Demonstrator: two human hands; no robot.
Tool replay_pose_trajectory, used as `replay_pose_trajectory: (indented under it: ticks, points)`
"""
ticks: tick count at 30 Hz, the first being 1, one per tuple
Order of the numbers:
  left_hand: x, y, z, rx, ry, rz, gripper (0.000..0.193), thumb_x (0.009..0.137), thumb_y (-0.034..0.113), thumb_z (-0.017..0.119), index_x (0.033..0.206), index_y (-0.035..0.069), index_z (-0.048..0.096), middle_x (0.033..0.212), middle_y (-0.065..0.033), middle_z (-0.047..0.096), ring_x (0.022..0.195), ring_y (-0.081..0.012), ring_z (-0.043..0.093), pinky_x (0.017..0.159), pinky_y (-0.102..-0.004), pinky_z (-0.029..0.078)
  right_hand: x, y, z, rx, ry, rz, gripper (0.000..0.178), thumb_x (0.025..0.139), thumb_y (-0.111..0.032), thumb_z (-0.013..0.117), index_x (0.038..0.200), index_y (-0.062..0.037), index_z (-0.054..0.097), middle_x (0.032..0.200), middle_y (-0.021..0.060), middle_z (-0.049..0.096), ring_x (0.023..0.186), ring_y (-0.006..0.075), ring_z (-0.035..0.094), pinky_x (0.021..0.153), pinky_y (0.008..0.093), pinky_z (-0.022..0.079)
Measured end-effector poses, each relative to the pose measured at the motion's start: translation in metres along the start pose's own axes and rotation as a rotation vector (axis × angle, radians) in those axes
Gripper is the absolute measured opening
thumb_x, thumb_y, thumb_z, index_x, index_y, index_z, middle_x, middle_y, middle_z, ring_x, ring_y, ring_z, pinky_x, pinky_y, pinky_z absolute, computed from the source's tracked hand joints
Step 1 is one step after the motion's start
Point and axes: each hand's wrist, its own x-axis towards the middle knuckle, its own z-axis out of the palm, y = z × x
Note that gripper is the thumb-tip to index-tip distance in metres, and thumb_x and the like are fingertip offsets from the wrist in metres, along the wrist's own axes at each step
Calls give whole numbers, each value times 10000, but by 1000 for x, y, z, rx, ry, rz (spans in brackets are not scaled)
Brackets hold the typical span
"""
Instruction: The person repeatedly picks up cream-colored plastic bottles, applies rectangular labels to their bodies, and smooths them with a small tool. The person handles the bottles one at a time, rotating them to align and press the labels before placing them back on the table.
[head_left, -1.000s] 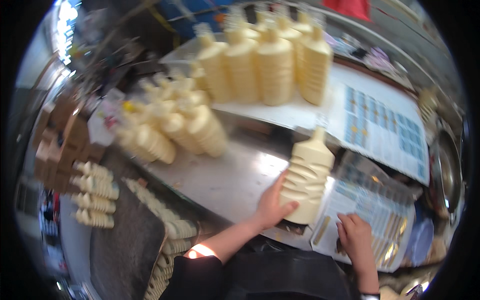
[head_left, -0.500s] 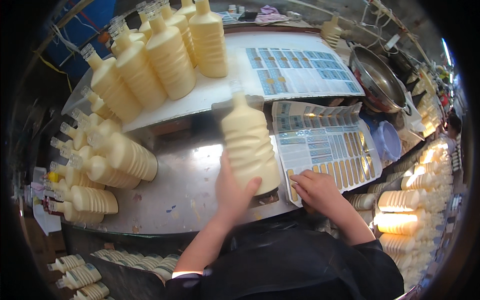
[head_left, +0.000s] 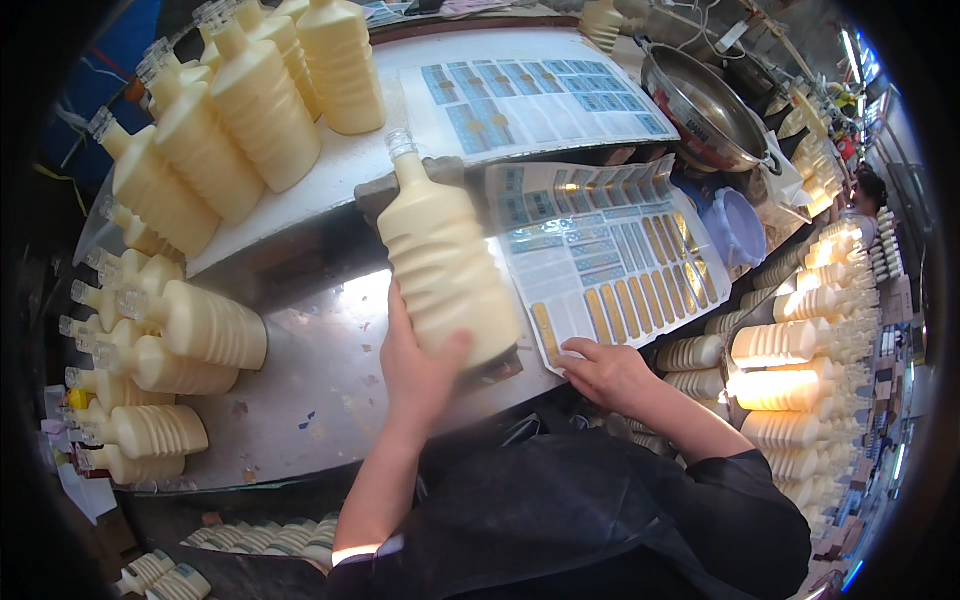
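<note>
A cream-coloured plastic bottle (head_left: pixel 445 265) with a clear neck and wavy ribs leans back, its neck end at a grey block (head_left: pixel 372 196) on the bench. My left hand (head_left: pixel 415 370) is closed round its lower part, the thumb laid across the front. Beside it lies a sheet of labels (head_left: pixel 625 265), printed in blue and gold. My right hand (head_left: pixel 608 375) rests at the sheet's near left corner, fingers pinched together at the bottom end of a long gold label (head_left: pixel 545 333). Whether the label's end is lifted cannot be made out.
More cream bottles (head_left: pixel 265 105) stand on the white raised board (head_left: pixel 440 55), and several lie stacked (head_left: pixel 210 325) on the left. A second label sheet (head_left: pixel 540 100) is on the board. At right are a metal pan (head_left: pixel 700 95), a lilac basin (head_left: pixel 735 228) and bottle rows (head_left: pixel 780 380).
The whole view has shifted, so the bench appears further left. My left hand still holds the bottle; my right fingers remain at the gold label's lower end.
</note>
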Motion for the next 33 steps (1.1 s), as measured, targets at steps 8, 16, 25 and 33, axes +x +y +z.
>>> replay_pose_trajectory:
  ticks: [8, 16, 25, 33]
  points:
    - [-4, 3, 5, -7, 2, 8, 1000, 898, 545, 707, 1587, -14, 247, 1421, -188, 535, 1284, -268, 546, 1086, -395, 431, -5, 15, 9, -31, -87, -63, 312, 906, -230, 698, 1189, -112, 640, 1246, 79, 622, 740, 253, 704, 595, 395, 564]
    - [-4, -3, 10, 15, 101, 50, 867, 803, 150, 680, 1561, -21, 296, 1344, -200, 600, 1203, -291, 620, 1047, -395, 478, -13, 21, 10, -3, -108, -1, 355, 949, -288, 691, 1228, -71, 665, 1298, 103, 622, 799, 262, 720, 622, 383, 574]
    - [-5, 0, 11, -41, 85, -73, 885, 831, 130, 654, 1599, -15, 238, 1502, -197, 450, 1354, -285, 474, 1136, -399, 387, 10, 46, -2, 84, 91, 55, 285, 940, -249, 673, 1167, -76, 660, 1184, 112, 656, 818, 304, 716, 684, 422, 579]
    - [-6, -6, 9, -47, 75, -29, 892, 838, 162, 654, 1597, -32, 228, 1519, -204, 434, 1375, -286, 448, 1163, -399, 344, 75, 98, -3, 240, 218, 249, 268, 927, -190, 669, 1158, -60, 714, 1125, 136, 695, 946, 362, 690, 821, 441, 559]
